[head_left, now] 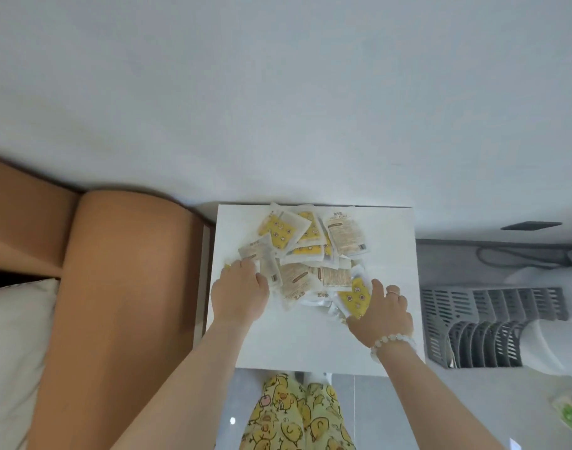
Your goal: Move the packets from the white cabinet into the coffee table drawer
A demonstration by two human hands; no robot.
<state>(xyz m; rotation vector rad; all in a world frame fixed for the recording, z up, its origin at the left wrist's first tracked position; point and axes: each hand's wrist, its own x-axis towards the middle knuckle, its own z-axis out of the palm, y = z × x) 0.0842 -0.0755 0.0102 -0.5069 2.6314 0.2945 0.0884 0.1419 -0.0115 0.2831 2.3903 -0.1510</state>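
Note:
A heap of several small packets (310,251), white and yellow with cartoon prints, lies on the top of the white cabinet (388,241). My left hand (239,290) rests on the heap's left edge, fingers curled over a pale packet (257,254). My right hand (382,308), with a ring and a bead bracelet, presses on the heap's lower right and its fingers close around a yellow packet (354,298). The coffee table drawer is not in view.
An orange-brown sofa arm (115,287) stands directly left of the cabinet, with a pale cushion (11,352) beyond. A grey slatted rack (486,326) and a white appliance (551,345) sit on the floor to the right. A white wall is behind.

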